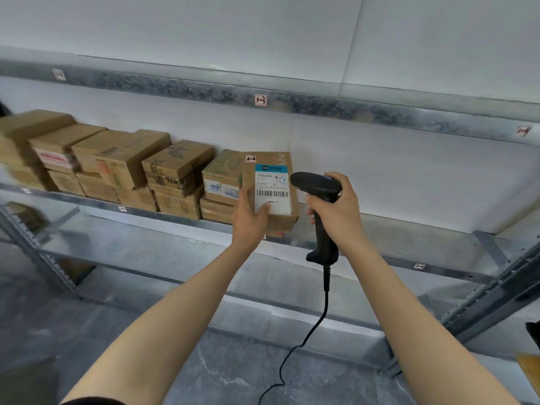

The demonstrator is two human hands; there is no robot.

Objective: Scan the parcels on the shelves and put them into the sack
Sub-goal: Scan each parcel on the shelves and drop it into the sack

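A brown cardboard parcel (277, 162) with a white barcode label stands at the right end of a row of parcels on the middle shelf (380, 249). My left hand (248, 217) grips its lower left side, thumb on the label. My right hand (336, 211) holds a black corded barcode scanner (317, 185) by the handle, its head right beside the label. No sack is in view.
Several more cardboard parcels (122, 165) are stacked along the shelf to the left. An upper shelf rail (321, 105) runs above. The scanner cable (315, 325) hangs down toward the grey floor. A metal upright (496, 290) stands at the right.
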